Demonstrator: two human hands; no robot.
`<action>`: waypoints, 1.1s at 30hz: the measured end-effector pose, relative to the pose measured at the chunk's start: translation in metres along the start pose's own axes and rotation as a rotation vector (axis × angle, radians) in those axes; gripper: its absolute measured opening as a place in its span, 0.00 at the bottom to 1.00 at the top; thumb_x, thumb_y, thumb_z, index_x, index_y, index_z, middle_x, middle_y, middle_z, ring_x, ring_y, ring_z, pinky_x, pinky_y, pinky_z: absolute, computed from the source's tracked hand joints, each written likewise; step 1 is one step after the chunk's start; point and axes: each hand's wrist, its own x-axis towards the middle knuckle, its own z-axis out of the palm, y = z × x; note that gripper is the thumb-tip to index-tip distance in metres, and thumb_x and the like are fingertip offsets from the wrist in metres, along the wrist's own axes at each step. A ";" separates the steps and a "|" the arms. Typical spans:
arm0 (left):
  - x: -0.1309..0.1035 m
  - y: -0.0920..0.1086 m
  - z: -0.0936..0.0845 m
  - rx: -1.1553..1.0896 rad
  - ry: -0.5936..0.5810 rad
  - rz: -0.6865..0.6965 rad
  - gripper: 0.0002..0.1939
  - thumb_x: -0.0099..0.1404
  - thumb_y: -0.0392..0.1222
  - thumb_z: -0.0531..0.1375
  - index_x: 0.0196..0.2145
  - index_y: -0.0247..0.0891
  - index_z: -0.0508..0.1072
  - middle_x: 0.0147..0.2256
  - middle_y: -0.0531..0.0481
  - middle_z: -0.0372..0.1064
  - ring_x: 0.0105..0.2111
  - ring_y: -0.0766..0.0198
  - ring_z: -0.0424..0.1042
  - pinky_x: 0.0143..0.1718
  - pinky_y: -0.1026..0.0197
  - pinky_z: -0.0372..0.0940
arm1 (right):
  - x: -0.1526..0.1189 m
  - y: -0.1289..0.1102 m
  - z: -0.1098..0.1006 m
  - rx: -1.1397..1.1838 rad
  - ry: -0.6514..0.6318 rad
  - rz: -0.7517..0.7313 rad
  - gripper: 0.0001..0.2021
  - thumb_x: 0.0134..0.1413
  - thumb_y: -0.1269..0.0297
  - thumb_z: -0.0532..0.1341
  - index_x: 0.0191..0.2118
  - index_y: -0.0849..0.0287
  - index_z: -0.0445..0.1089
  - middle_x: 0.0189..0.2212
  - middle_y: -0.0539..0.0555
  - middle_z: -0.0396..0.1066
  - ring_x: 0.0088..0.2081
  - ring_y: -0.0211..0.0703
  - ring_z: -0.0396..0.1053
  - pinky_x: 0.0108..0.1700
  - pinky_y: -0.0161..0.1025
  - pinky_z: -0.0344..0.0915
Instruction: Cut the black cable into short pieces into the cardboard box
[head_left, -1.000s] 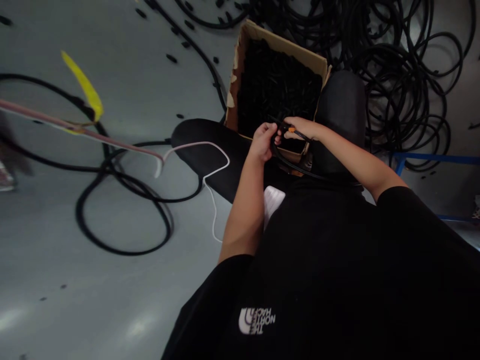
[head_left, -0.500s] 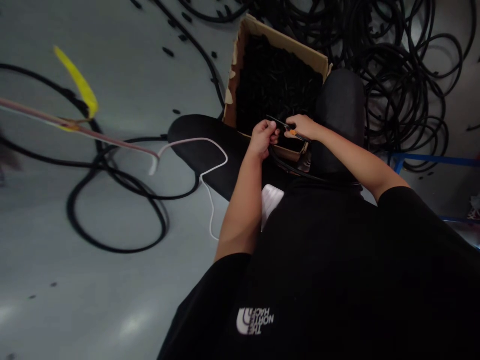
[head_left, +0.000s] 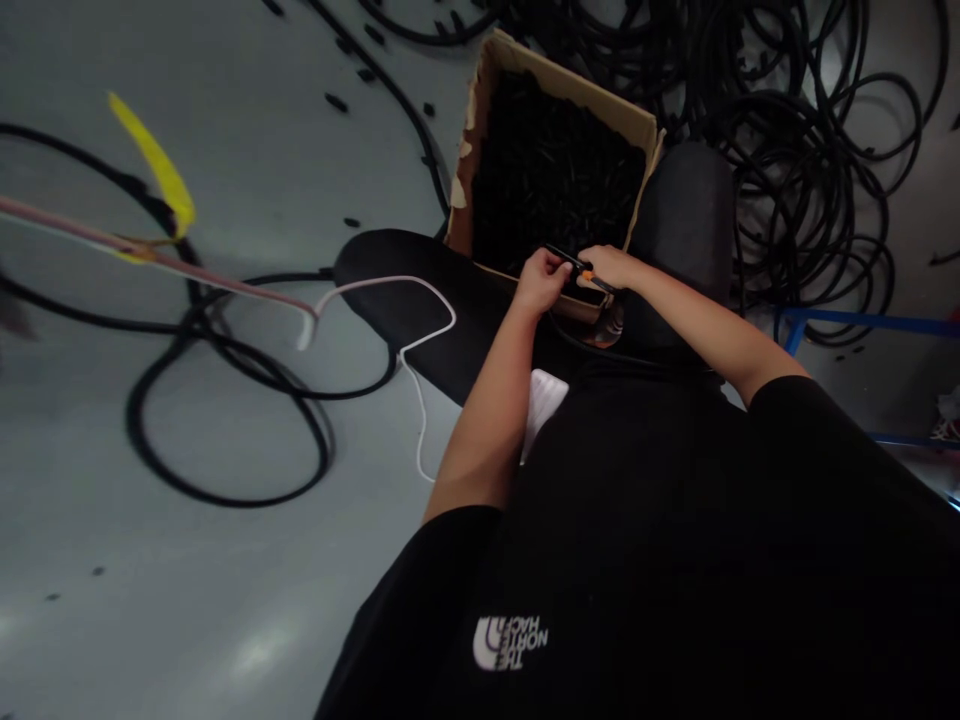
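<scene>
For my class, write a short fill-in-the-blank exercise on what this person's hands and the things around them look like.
1. The cardboard box is full of small ____ pieces.
2. The right hand holds a tool with an ____ mark.
3. The left hand pinches a black cable just in front of the ____.
4. A thin ____ cord lies on the floor.

Missing words: black; orange; box; white

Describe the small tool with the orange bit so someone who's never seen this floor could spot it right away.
Find the open cardboard box full of black pieces, on the grey floor between the seated person's knees. At its near edge the left hand and right hand meet around a thin black cable. The tool sits between them: slim and dark, with the only orange spot among all that black.
</scene>
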 end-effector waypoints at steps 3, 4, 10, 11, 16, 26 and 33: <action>0.003 -0.001 0.004 -0.014 0.070 -0.025 0.22 0.69 0.32 0.83 0.34 0.41 0.72 0.26 0.57 0.71 0.25 0.66 0.67 0.28 0.66 0.57 | 0.006 -0.004 0.002 0.003 0.062 0.017 0.11 0.72 0.66 0.67 0.49 0.63 0.87 0.47 0.60 0.88 0.44 0.47 0.78 0.43 0.40 0.61; 0.004 0.000 0.004 -0.045 0.098 -0.053 0.21 0.72 0.34 0.82 0.35 0.41 0.72 0.26 0.57 0.71 0.24 0.67 0.66 0.27 0.66 0.56 | 0.008 -0.004 0.002 0.009 0.081 0.014 0.09 0.72 0.66 0.67 0.47 0.62 0.86 0.46 0.59 0.88 0.44 0.47 0.79 0.44 0.39 0.61; 0.002 0.017 -0.007 -0.473 0.184 -0.177 0.19 0.81 0.52 0.78 0.39 0.42 0.76 0.27 0.55 0.74 0.24 0.68 0.71 0.27 0.67 0.65 | 0.004 -0.002 0.001 0.285 0.021 0.117 0.06 0.75 0.69 0.70 0.42 0.57 0.74 0.32 0.48 0.76 0.33 0.40 0.77 0.39 0.35 0.68; 0.001 0.020 -0.010 -0.540 0.179 -0.189 0.18 0.82 0.53 0.78 0.40 0.42 0.78 0.27 0.54 0.76 0.25 0.67 0.73 0.28 0.67 0.68 | -0.001 -0.002 0.002 0.394 -0.011 0.152 0.08 0.77 0.69 0.70 0.43 0.56 0.72 0.30 0.46 0.73 0.30 0.39 0.75 0.36 0.34 0.68; -0.003 0.025 -0.026 -0.667 0.271 -0.129 0.18 0.80 0.55 0.79 0.42 0.44 0.78 0.35 0.54 0.84 0.34 0.65 0.83 0.35 0.66 0.73 | -0.042 -0.005 0.020 0.799 -0.219 0.158 0.11 0.80 0.65 0.73 0.44 0.55 0.72 0.29 0.46 0.74 0.26 0.39 0.76 0.29 0.33 0.72; -0.023 0.050 -0.014 -0.683 0.115 -0.168 0.13 0.84 0.49 0.76 0.45 0.43 0.80 0.31 0.54 0.80 0.29 0.66 0.79 0.35 0.66 0.74 | -0.056 -0.013 0.054 0.951 0.002 0.181 0.18 0.75 0.57 0.80 0.42 0.54 0.71 0.25 0.42 0.70 0.23 0.37 0.71 0.22 0.31 0.66; -0.022 0.063 -0.016 -0.754 0.102 -0.235 0.20 0.89 0.62 0.67 0.45 0.46 0.76 0.22 0.62 0.58 0.17 0.69 0.58 0.21 0.66 0.61 | -0.025 0.001 0.026 0.856 0.124 -0.053 0.09 0.73 0.68 0.75 0.48 0.56 0.74 0.38 0.47 0.77 0.36 0.37 0.75 0.40 0.32 0.76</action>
